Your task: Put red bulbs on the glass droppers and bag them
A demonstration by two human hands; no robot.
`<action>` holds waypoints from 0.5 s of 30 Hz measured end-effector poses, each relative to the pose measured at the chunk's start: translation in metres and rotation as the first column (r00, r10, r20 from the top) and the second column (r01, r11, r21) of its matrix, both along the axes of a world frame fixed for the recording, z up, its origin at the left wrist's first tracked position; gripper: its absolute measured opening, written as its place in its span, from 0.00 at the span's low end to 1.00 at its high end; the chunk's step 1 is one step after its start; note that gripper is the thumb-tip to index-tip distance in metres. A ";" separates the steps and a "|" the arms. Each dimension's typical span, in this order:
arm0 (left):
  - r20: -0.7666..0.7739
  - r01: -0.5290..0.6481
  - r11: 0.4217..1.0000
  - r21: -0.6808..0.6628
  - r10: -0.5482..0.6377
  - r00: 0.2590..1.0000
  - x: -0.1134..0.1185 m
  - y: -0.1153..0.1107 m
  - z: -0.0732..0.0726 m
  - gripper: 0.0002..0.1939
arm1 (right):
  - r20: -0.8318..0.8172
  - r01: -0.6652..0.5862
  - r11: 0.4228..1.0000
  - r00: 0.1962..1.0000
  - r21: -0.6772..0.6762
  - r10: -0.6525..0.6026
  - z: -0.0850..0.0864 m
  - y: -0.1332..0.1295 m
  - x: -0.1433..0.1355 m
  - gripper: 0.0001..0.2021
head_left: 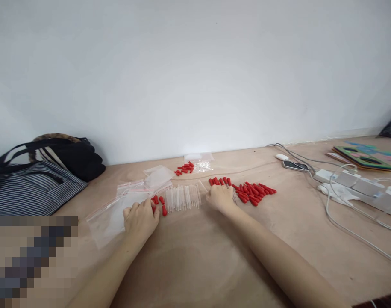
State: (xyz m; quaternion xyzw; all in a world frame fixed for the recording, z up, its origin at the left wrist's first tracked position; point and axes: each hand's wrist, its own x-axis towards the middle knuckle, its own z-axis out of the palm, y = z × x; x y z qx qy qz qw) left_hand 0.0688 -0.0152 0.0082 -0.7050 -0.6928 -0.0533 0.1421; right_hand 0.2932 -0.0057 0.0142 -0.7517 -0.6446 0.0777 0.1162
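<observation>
Two bare hands work low over a light wooden table (195, 265) against a pale wall (195, 77). Take the row of slender clear tubes (183, 198), laid side by side, as the middle of a clock.

Between 8 and 9 o'clock, the left hand (141, 220) is palm down, its fingers bent over a few red rubber-like bulbs (161, 199); the hand hides part of them, so whether it pinches one cannot be told. At 3 o'clock, the right hand (221, 197) has its fingers curled down just below a short row of red bulbs (216, 181); what is between the fingertips is hidden. Just beyond it, also at 3, lies a larger heap of red bulbs (254, 193).

At 12 o'clock sits a small cluster of red pieces (185, 168), with thin clear pieces (203, 166) beside it at 1, near a flat clear packet (195, 157). Clear zip bags (113, 214) spread at 9, partly under the left hand. Farther out at 9 is a striped bag (31, 188) with black cloth (83, 160). Far toward 3 are a white power strip (365, 187) and cables (349, 234); between 2 and 3, a phone-like device (295, 165) and colourful boards (363, 158).
</observation>
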 end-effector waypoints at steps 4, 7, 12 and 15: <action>0.003 0.011 1.000 0.021 -0.011 1.000 0.000 0.001 0.000 0.14 | -0.055 -0.077 0.994 0.995 0.075 0.082 0.001 -0.016 0.020 0.12; 0.133 0.049 0.992 0.118 -0.065 0.989 0.000 0.000 0.002 0.17 | -0.180 -0.207 0.953 0.952 0.220 0.248 -0.010 -0.031 0.037 0.09; 0.658 0.308 0.937 0.165 -0.337 0.673 0.011 -0.010 0.002 0.21 | -0.307 -0.351 0.800 0.788 0.486 0.533 -0.032 -0.056 0.051 0.10; 0.838 0.460 0.885 0.068 -0.301 0.456 0.023 -0.020 -0.004 0.16 | -0.287 -0.397 0.756 0.753 0.521 0.593 -0.034 -0.065 0.050 0.11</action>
